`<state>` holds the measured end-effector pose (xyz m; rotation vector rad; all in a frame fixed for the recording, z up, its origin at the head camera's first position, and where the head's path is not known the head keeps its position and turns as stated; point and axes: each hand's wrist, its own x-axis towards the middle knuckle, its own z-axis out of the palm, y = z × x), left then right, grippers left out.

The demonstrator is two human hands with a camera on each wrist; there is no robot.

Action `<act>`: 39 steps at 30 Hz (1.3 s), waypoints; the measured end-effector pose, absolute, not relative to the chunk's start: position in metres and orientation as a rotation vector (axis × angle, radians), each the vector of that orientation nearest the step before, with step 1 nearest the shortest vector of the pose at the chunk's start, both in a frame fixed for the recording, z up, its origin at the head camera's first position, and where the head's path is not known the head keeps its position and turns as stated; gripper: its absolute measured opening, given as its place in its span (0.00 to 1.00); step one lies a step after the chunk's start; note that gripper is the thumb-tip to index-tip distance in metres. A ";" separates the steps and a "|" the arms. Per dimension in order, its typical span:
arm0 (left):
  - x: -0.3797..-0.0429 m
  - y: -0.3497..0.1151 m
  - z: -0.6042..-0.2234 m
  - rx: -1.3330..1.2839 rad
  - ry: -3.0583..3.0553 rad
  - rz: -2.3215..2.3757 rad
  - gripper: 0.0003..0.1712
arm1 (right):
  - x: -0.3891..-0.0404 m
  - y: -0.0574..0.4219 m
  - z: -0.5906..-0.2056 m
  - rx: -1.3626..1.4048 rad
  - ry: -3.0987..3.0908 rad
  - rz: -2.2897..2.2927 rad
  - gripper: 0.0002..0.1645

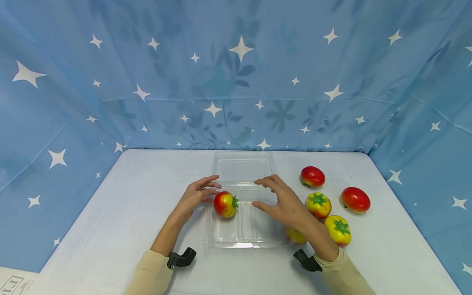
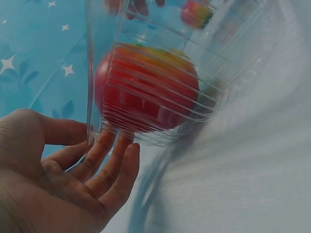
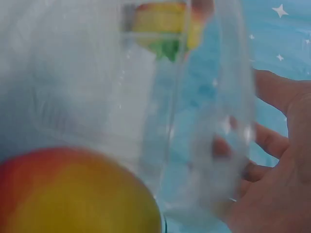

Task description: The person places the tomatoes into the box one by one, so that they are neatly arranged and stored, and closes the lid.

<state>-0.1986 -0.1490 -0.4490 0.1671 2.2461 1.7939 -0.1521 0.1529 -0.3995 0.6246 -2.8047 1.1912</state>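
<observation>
A clear plastic clamshell box [image 1: 245, 237] lies with its lid [image 1: 243, 164] folded back. On the left side of its base sits a red-and-yellow toy tomato [image 1: 225, 205], its green leaf top facing right. My left hand [image 1: 197, 196] is beside this tomato at the box's left edge. Through the ribbed wall in the left wrist view, the tomato [image 2: 146, 87] shows above my fingertips, which are right at the rim. Over the right half of the box, my right hand [image 1: 284, 203] is spread with a wide gap between thumb and fingers, holding nothing.
Right of the box lie two red toy tomatoes [image 1: 312, 176] with leaves hidden and yellow-red ones [image 1: 337, 230] with leaves up. Another yellow tomato [image 1: 296, 236] is partly hidden under my right forearm. A blue star-patterned curtain [image 1: 241, 82] borders the white table [image 1: 147, 180].
</observation>
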 end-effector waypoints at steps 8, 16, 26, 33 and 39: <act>-0.198 -0.149 -0.450 0.177 2.250 1.791 0.29 | -0.151 0.167 -0.399 0.622 -2.803 1.180 0.33; -0.200 -0.147 -0.450 0.192 2.235 1.792 0.30 | -0.150 0.180 -0.400 0.637 -2.778 1.165 0.31; -0.200 -0.151 -0.447 0.193 2.227 1.782 0.30 | -0.147 0.193 -0.399 0.651 -2.776 1.178 0.30; -0.199 -0.151 -0.445 0.212 2.204 1.783 0.31 | -0.145 0.205 -0.398 0.710 -2.763 1.179 0.31; -0.200 -0.153 -0.447 0.219 2.200 1.788 0.31 | -0.142 0.213 -0.398 0.739 -2.775 1.162 0.32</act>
